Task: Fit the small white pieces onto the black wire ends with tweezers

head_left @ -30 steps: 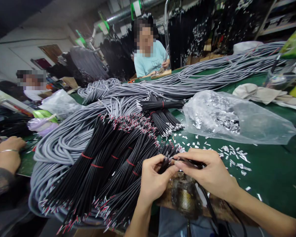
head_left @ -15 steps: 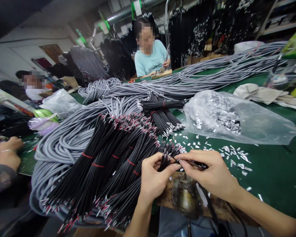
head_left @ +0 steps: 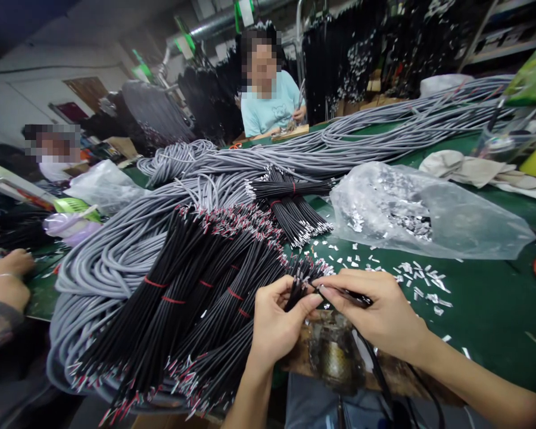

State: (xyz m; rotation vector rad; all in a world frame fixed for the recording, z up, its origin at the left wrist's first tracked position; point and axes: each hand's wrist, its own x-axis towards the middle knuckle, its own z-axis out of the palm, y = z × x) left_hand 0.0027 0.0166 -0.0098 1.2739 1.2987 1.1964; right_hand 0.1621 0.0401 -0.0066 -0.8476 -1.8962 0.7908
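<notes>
My left hand pinches the stripped end of a black wire bundle between thumb and fingers. My right hand meets it from the right and holds a thin black tool whose cord runs down toward me. Both hands hover over a metal fixture on a wooden block at the table's near edge. A big pile of black wire bundles tied with red bands lies to the left of my hands.
Coils of grey cable cover the green table. A clear plastic bag of small white pieces lies right, with loose pieces scattered before it. One person sits across the table, another at far left, whose hand rests on it.
My hands have barely shifted, staying joined at the wire ends. The view has drifted slightly, and the other person's hand at left has slid a little lower and left.
</notes>
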